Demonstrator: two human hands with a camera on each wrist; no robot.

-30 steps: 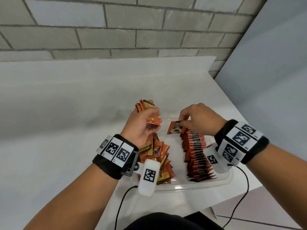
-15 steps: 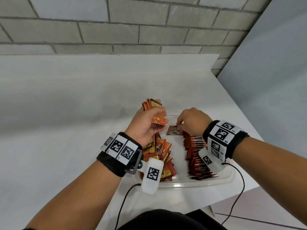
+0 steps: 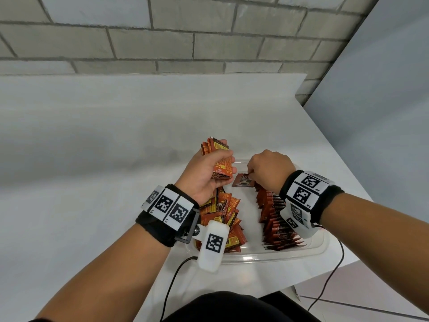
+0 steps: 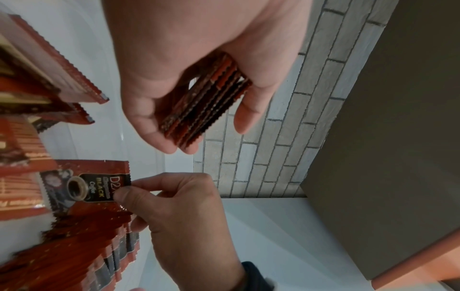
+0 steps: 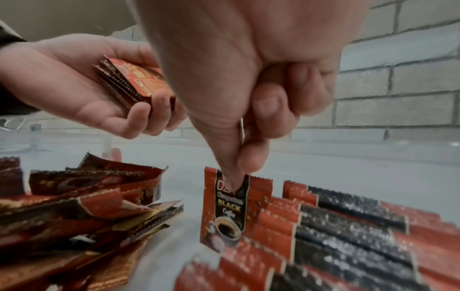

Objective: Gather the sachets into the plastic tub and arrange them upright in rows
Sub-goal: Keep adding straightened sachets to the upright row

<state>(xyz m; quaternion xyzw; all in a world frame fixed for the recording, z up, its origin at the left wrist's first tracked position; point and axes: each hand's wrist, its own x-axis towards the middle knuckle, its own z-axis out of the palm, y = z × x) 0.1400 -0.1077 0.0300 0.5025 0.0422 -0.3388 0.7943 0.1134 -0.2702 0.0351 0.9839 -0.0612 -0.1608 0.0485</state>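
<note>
Pinching one sachet (image 5: pixel 225 210) upright at the row's (image 3: pixel 276 219) far end — right hand (image 3: pixel 269 170), left hand (image 3: pixel 206 173) gripping a stack (image 3: pixel 218 159)

Both bare forearms are reaching forward from the bottom corners of the head view, the left from 7 o'clock, the right from 4 o'clock, each wearing a black wristband. The left hand (image 3: pixel 204 175) is hovering raised, palm turned toward 3 o'clock, fingers and thumb curling round a stack (image 3: pixel 221 163) and gripping it on its flat sides. The right hand (image 3: pixel 269 170) is sitting at 3 o'clock of the left, close but apart, knuckles up and wrist bent down. Its thumb (image 5: pixel 229 169) and forefinger are pointing down toward 6 o'clock and pinching the top edge of one sachet (image 5: pixel 229 212), while the other fingers (image 5: pixel 293 92) are folding into the palm.
</note>
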